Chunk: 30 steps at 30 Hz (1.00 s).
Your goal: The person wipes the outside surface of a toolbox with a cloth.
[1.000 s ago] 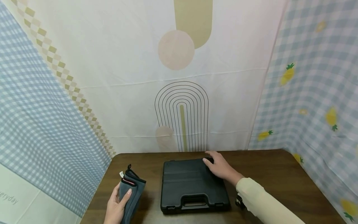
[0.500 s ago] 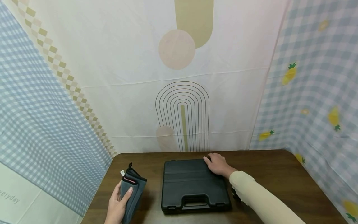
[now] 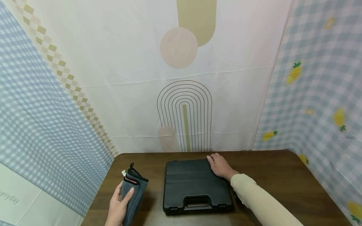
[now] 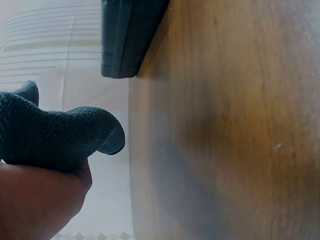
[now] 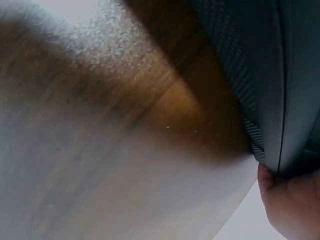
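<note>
Black case [image 3: 195, 186] lies flat on the counter [image 3: 271, 179], handle toward you. Left of the case, your left hand [image 3: 118, 202] pinches a folded blue-grey cloth [image 3: 135, 196] between thumb and fingers, raised off the counter. At the case's far right corner, your right hand [image 3: 221, 167] grips the edge, fingers bent round it.

On my feed I see a matt black rectangular plastic case [image 3: 192, 179], fuzzy folded grey-blue cloth [image 3: 138, 192] and smooth brown wooden tabletop [image 3: 271, 175].
</note>
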Each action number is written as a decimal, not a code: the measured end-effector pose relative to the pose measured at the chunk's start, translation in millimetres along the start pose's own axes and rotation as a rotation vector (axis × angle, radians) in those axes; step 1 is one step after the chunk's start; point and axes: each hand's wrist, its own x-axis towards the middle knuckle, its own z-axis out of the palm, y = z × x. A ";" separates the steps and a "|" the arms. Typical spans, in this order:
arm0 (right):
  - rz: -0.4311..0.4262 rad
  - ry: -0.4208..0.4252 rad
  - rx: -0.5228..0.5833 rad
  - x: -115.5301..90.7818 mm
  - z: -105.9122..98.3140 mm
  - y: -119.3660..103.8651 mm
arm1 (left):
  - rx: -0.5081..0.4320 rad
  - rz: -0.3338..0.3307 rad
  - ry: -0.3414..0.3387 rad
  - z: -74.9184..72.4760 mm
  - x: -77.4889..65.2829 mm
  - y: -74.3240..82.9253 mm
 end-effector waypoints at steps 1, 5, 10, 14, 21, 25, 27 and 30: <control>0.003 0.008 -0.005 -0.1 0.1 0.2 | 0.001 0.006 -0.006 2.1 0.2 -0.6; 0.008 0.027 -0.031 -0.3 0.4 1.4 | 0.012 0.035 -0.015 13.1 0.8 -1.4; 0.001 0.029 -0.030 0.6 1.6 0.9 | 0.021 0.065 -0.029 33.2 7.2 2.4; 0.001 0.037 -0.032 1.9 3.6 1.2 | 0.088 0.106 -0.066 55.3 17.4 6.8; 0.014 0.042 -0.030 2.7 6.2 4.2 | 0.274 0.227 -0.069 101.5 36.9 8.3; 0.016 0.036 -0.020 2.7 7.4 4.8 | 0.388 0.198 -0.084 121.5 39.3 6.8; 0.015 0.042 -0.021 2.9 7.5 5.2 | 0.450 0.178 -0.125 128.3 39.2 5.5; 0.021 0.048 -0.018 2.8 6.8 6.1 | 0.513 0.178 -0.191 134.6 38.7 3.0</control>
